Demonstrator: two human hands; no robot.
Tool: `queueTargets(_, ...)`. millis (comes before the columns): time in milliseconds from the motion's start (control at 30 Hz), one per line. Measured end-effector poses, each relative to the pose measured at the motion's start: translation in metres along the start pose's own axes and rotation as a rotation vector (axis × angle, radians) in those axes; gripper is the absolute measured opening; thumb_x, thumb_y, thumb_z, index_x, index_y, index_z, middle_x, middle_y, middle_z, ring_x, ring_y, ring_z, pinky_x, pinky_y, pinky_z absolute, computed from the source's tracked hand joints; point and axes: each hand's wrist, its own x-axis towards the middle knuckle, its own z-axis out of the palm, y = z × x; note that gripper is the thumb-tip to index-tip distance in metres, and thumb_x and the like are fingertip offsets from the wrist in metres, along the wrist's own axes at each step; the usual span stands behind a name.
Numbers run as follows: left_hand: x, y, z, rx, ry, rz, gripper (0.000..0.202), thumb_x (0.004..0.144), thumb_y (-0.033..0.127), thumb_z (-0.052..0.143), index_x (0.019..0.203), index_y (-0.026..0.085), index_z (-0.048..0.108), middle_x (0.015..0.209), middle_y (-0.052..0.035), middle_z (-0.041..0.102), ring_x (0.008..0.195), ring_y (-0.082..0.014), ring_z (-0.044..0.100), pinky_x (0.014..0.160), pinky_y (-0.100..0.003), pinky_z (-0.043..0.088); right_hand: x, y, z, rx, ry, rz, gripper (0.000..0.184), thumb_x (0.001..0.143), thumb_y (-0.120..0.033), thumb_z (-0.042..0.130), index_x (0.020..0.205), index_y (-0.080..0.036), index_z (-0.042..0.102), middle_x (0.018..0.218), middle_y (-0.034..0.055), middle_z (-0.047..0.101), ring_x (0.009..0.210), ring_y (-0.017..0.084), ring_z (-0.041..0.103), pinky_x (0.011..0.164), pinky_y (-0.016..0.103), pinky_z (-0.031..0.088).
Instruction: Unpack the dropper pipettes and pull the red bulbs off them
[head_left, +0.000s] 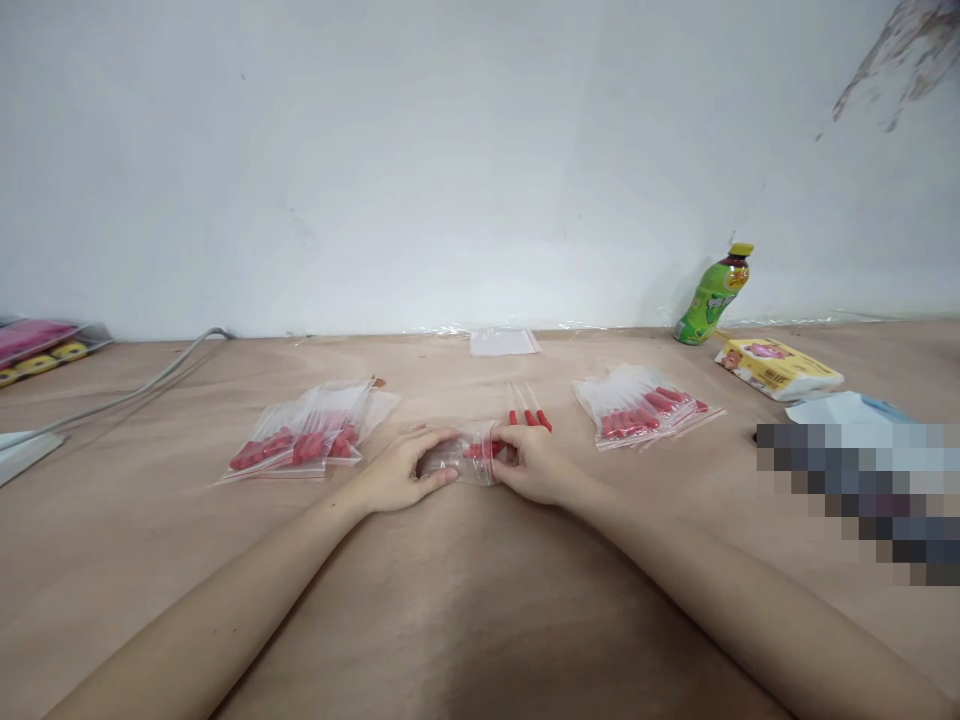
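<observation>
A small clear zip bag (461,455) with red-tipped pieces inside lies on the brown table (450,600) in the middle. My left hand (401,470) grips its left end, fingers curled around it. My right hand (532,462) pinches the bag's right end, at its opening. Just behind my right hand lie three loose red-tipped clear sticks (531,410). A pile of filled bags (307,435) lies to the left, and another pile of filled bags (641,408) lies to the right.
A green drink bottle (712,295) leans against the white wall at the back right, beside a yellow tissue pack (776,368). Empty clear bags (504,342) lie at the back centre. A grey cable (142,385) runs at the left. A blurred patch covers the right edge.
</observation>
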Motion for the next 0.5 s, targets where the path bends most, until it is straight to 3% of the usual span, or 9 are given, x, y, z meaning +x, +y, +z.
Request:
queueTargets(200, -0.002, -0.004, -0.003, 0.097, -0.132, 0.025, 0.062, 0.085, 0.045, 0.041, 0.138, 0.022, 0.020, 0.140, -0.0068, 0.032, 0.128, -0.0210, 0.029, 0.108, -0.041, 0.018, 0.006, 0.012, -0.005, 0.421, 0.042, 0.081, 0.017, 0.070, -0.024, 0.059, 0.083, -0.015, 0.064, 0.078, 0.0034, 0.064, 0.062, 0.010, 0.055, 0.058, 0.023, 0.045)
queueTargets(300, -0.004, -0.005, -0.002, 0.201, -0.209, -0.027, 0.065, 0.086, 0.052, 0.033, 0.140, 0.025, 0.010, 0.145, -0.0090, 0.021, 0.132, -0.0245, 0.019, 0.107, -0.045, 0.015, 0.010, 0.016, -0.026, 0.492, 0.031, 0.117, 0.021, 0.066, -0.028, 0.065, 0.081, -0.014, 0.065, 0.077, 0.0049, 0.066, 0.065, 0.012, 0.058, 0.062, 0.026, 0.047)
queueTargets(400, -0.007, 0.001, 0.000, 0.347, -0.197, -0.158, 0.061, 0.085, 0.058, 0.028, 0.138, 0.029, 0.021, 0.144, -0.0103, 0.022, 0.131, -0.0315, 0.020, 0.103, -0.050, 0.018, 0.014, 0.018, -0.062, 0.490, 0.048, 0.165, 0.024, 0.066, -0.032, 0.066, 0.082, -0.014, 0.066, 0.071, 0.0053, 0.067, 0.060, 0.013, 0.059, 0.059, 0.027, 0.048)
queueTargets(500, -0.007, 0.012, 0.002, 0.476, -0.082, -0.298, 0.058, 0.085, 0.059, 0.025, 0.130, 0.027, 0.039, 0.135, -0.0122, 0.037, 0.124, -0.0349, 0.031, 0.097, -0.051, 0.025, 0.014, 0.026, -0.092, 0.395, 0.300, 0.217, 0.023, 0.063, -0.032, 0.069, 0.079, -0.016, 0.066, 0.075, 0.0054, 0.067, 0.063, 0.013, 0.060, 0.063, 0.028, 0.049)
